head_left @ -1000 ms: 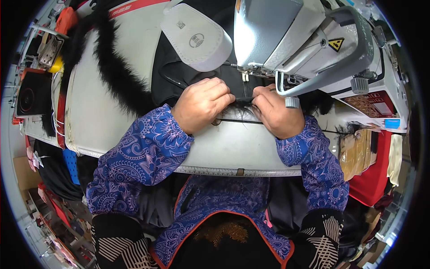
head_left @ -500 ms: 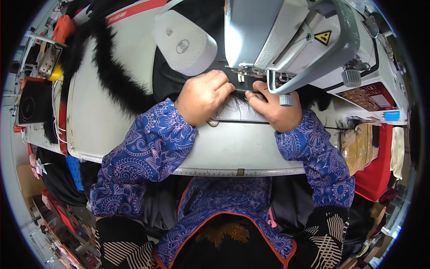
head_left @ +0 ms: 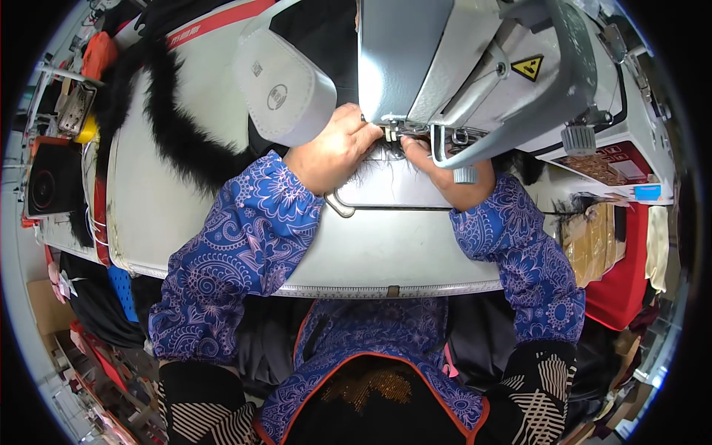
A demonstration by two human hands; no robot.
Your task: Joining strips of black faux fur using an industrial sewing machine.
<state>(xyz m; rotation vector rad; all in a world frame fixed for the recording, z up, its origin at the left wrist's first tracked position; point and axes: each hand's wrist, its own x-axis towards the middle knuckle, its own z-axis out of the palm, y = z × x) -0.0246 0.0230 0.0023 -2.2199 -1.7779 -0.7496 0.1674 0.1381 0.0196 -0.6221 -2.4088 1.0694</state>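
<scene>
A sewing machine (head_left: 404, 63) stands over the white table, its presser foot lit and close to my fingertips. My left hand (head_left: 330, 156) is closed, thumb and fingers pressed on the edge of black fabric (head_left: 319, 37) left of the foot. On the other side, my right hand (head_left: 456, 178) pinches the same dark edge, its fingers partly hidden under the machine's grey bar. Loose black fur hairs (head_left: 384, 154) stick out between the two hands over the pale metal plate (head_left: 393, 185). A long black fur strip (head_left: 174, 122) curves across the table at left.
A white lamp-like cover (head_left: 285, 89) leans over my left hand. A control panel (head_left: 612, 165) sits at right, above a taped brown package (head_left: 593, 241) and a red bin (head_left: 630, 274). A measuring tape (head_left: 341, 289) runs along the table's front edge. A black speaker (head_left: 52, 178) stands far left.
Both hands have moved slightly away from me, bringing the black edge in under the presser foot. More of the pale plate shows. The whole view has shifted a little.
</scene>
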